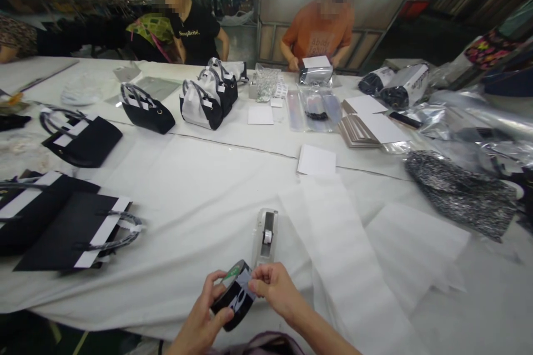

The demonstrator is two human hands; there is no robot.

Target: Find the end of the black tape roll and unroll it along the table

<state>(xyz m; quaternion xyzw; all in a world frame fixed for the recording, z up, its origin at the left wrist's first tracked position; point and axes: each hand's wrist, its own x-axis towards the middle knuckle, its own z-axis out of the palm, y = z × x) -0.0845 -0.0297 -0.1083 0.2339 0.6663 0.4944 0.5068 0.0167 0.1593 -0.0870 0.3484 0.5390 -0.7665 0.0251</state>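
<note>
**Black roll held close to the dispenser**

The left hand is wrapped around the roll, low over the near side of the worktop; the right hand pinches at the roll's edge. Whether a loose end sits between its fingertips, I cannot tell.

If the left grip slackened while the right pulled, the roll could twist out and drop. A hard or slanted tug could tear any strip there, or fold it onto itself. The dispenser, at one o'clock from the roll and close beyond the right hand, could be knocked by a forward swing. The thin sheets at two o'clock lie near the right forearm, which could drag or crease them; the creases in the white covering could also snag something slid across it.

Farther off, a card lies at one o'clock, and a flat black bag at between nine and ten. Upright bags stand towards twelve, before a co-worker in black; another in orange is at one.
</note>
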